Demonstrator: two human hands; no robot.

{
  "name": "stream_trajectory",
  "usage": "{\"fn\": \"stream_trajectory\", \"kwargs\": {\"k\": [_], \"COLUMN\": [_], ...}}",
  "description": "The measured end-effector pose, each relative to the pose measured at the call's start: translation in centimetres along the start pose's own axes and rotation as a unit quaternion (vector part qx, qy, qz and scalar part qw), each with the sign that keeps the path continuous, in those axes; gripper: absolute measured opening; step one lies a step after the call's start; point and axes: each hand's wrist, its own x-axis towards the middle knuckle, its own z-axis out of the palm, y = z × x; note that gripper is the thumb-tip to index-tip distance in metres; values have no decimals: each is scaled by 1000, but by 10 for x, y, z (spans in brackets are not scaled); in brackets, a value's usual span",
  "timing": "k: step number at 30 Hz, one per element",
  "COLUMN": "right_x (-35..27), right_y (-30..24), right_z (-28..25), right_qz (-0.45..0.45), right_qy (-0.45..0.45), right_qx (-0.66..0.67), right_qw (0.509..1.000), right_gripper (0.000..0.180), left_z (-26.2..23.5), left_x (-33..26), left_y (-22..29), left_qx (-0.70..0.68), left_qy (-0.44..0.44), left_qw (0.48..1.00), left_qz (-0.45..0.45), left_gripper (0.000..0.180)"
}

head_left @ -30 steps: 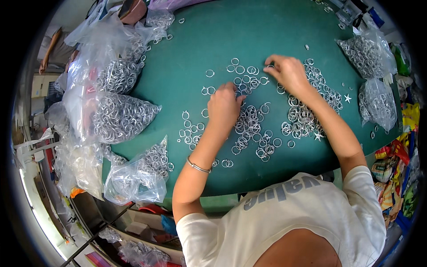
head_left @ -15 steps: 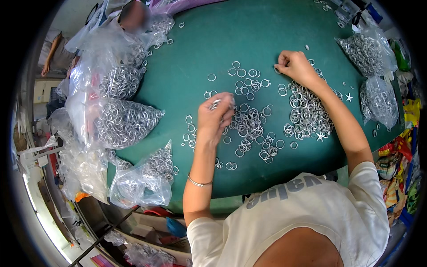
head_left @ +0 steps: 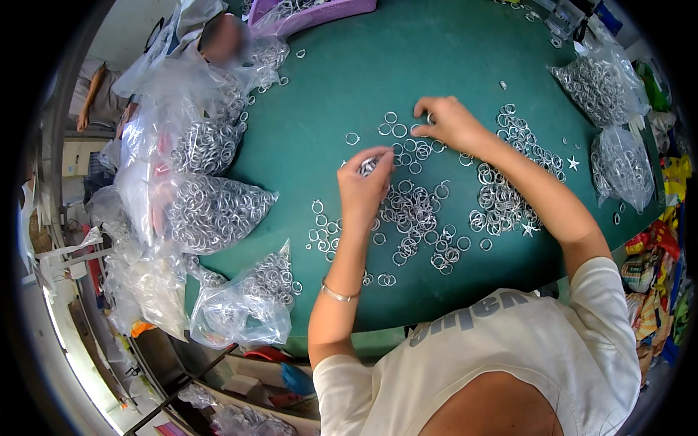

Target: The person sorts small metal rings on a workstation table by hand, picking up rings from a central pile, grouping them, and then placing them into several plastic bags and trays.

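Note:
My left hand point(head_left: 367, 185) is curled around several silver metal rings point(head_left: 368, 166), which show between thumb and fingers. It hovers at the left edge of the middle heap of rings point(head_left: 411, 211). To its right, my right hand point(head_left: 454, 125) reaches over the top of a loose group of rings point(head_left: 414, 150), with thumb and forefinger apart. A ring shows in the gap between them; whether it touches the fingers I cannot tell. A larger heap of rings point(head_left: 502, 200) lies beside my right forearm. More loose rings point(head_left: 320, 234) lie left of my left wrist.
Clear plastic bags full of rings point(head_left: 218, 211) line the green table's point(head_left: 334, 80) left side. More filled bags point(head_left: 620, 167) stand at the right edge. A purple tray point(head_left: 320, 16) sits at the far edge. Star-shaped pieces point(head_left: 573, 163) lie near the right heap. Another person's arm point(head_left: 91, 94) shows far left.
My right hand has moved left from beside the right heap to the loose rings, and its pinched fingers have parted. My left hand, still holding rings, has shifted slightly right.

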Motion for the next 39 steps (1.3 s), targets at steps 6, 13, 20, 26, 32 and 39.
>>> {"fn": "stream_trajectory", "kwargs": {"k": [6,13,20,26,32,39], "right_x": [6,3,-11,-8,-9,-24], "right_y": [0,5,16,0,17,19], "right_z": [-16,-57,-31,-33,-41,-10], "right_qz": [90,266,61,211,181,-55], "right_qy": [-121,-23,-49,-77,-44,6], "right_qx": [189,719,76,419,408,-155], "right_qw": [970,641,994,880,894,986], "right_gripper": [19,27,27,28,15,29], "left_z": [18,15,-7,-15,-9,7], "left_x": [49,68,23,-20,-49,-73], "left_y": [-4,0,4,-21,-27,-37], "left_qx": [482,461,-381,-534,-483,-516], "left_qy": [37,-38,-191,-268,-242,-152], "left_qw": [833,869,891,789,829,808], "left_qz": [268,178,-158,-147,-147,-240], "left_gripper": [20,15,18,17,22,22]}}
